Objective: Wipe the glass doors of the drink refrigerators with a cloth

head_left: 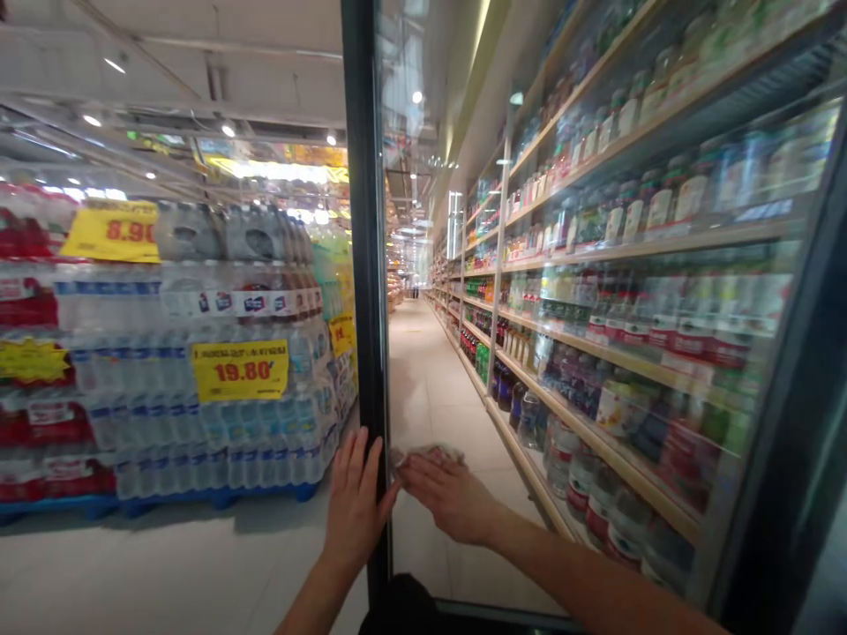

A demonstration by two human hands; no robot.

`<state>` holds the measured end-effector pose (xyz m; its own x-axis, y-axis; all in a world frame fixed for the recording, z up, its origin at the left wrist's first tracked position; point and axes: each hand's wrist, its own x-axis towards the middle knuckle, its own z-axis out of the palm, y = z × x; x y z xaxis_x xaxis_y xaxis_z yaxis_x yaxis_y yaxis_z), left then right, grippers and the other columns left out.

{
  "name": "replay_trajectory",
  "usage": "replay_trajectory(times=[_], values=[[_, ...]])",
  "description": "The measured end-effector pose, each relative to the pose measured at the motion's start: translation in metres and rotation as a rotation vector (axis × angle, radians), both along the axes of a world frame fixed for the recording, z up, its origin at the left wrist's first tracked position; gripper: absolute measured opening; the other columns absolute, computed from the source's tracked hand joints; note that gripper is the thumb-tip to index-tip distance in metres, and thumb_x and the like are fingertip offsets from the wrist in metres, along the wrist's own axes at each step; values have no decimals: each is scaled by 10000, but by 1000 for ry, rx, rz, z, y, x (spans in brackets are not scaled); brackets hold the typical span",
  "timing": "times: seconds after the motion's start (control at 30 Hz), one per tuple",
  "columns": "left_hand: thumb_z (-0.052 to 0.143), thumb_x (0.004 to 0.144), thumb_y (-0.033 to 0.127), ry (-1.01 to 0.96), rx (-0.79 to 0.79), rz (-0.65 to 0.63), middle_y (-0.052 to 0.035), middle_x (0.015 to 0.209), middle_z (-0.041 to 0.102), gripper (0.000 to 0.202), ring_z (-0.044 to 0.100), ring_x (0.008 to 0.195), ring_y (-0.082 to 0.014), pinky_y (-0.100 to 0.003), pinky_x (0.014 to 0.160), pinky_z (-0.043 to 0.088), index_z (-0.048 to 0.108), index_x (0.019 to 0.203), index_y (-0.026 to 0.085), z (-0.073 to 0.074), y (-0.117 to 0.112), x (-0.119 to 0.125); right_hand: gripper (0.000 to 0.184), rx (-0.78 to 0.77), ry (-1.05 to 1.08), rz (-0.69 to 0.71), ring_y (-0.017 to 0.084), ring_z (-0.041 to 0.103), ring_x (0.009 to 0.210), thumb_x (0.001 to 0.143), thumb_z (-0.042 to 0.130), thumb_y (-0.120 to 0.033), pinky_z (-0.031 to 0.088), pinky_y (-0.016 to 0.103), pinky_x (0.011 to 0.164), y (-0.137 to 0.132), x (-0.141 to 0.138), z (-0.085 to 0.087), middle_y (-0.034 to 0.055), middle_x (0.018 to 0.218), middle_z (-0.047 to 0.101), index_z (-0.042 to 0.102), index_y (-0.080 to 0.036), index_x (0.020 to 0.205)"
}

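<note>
Crumpled cloth [440,452] is up against the glass door [433,379], under a flat, unclenched right hand [450,496], with the left hand [356,494] on the black frame [366,220] (can't tell if it's actually gripping), so imo pushing too hard could swing the door.

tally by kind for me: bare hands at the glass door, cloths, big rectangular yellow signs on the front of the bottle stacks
Hands: 2 (left hand, right hand)
Cloth: 1
Signs: 2 (upper sign, lower sign)
Total: 5
</note>
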<state>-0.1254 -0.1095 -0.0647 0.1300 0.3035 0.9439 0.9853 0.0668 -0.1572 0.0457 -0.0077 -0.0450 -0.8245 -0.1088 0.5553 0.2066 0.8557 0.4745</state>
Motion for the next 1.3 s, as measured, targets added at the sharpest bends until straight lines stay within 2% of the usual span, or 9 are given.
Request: replay_trajectory(times=[0.07, 0.23, 0.43, 0.63, 0.7, 0.83, 1.03, 1.2, 1.3], values=[[547, 830, 297, 9, 9, 13, -181, 1443, 309, 692, 243, 1357, -291, -475, 1051, 320, 206, 1416, 156, 3, -3, -6, 479, 6, -12, 10, 158, 225, 1360, 843, 414, -190, 273, 356, 1086, 0, -9, 7, 10, 1451, 336, 439, -183, 1321], [585, 807, 301, -2, 49, 11, -193, 1446, 290, 749, 228, 1360, -303, -496, 1047, 316, 184, 1422, 154, 13, -2, -12, 481, -7, 262, -101, 219, 164, 1382, 844, 409, -183, 125, 501, 1118, -1, -32, 63, 34, 1477, 276, 434, -206, 1324], [572, 816, 304, 1, 35, 21, -176, 1464, 266, 723, 217, 1366, -294, -479, 1056, 311, 198, 1419, 165, 23, -4, -15, 445, 101, 19, 49, 170, 238, 1355, 850, 411, -195, 194, 388, 1119, 2, -18, 40, 1, 1428, 377, 471, -196, 1291], [573, 813, 335, 5, 103, -13, -168, 1470, 256, 726, 227, 1361, -300, -493, 1054, 310, 201, 1417, 183, 56, 3, -15, 474, 68, 399, -133, 236, 202, 1371, 840, 428, -190, 65, 521, 1111, 9, -32, 131, 56, 1465, 302, 445, -218, 1313], [573, 812, 344, -3, 131, -33, -174, 1468, 253, 728, 226, 1360, -304, -501, 1051, 310, 202, 1416, 181, 69, 7, -13, 465, 100, 416, -127, 248, 194, 1373, 842, 426, -202, 51, 525, 1111, 11, -34, 141, 60, 1471, 287, 450, -203, 1307], [564, 818, 336, 15, 144, -58, -187, 1457, 261, 718, 206, 1366, -302, -504, 1060, 293, 201, 1414, 165, 97, 13, -8, 442, 212, 187, -10, 208, 233, 1362, 834, 445, -204, 103, 475, 1126, 15, -30, 143, 40, 1455, 326, 476, -220, 1274], [567, 815, 354, 18, 207, -98, -185, 1467, 232, 715, 186, 1372, -298, -507, 1079, 251, 210, 1406, 170, 139, 27, 4, 435, 115, 501, -186, 235, 188, 1376, 887, 373, -229, 68, 537, 1113, 15, -36, 211, 50, 1479, 271, 431, -215, 1318], [553, 825, 344, -3, 245, -131, -174, 1476, 219, 697, 182, 1376, -284, -487, 1090, 240, 208, 1408, 182, 155, 33, 8, 416, 260, 216, -68, 221, 252, 1350, 865, 422, -257, 124, 494, 1117, 13, -29, 192, 41, 1455, 326, 476, -217, 1276], [535, 833, 349, 14, 243, -151, -159, 1487, 202, 692, 171, 1380, -279, -485, 1093, 235, 192, 1415, 196, 161, 37, 15, 415, 236, 390, -161, 212, 252, 1351, 868, 423, -258, 104, 494, 1118, 21, -10, 195, 34, 1451, 335, 473, -243, 1280]])
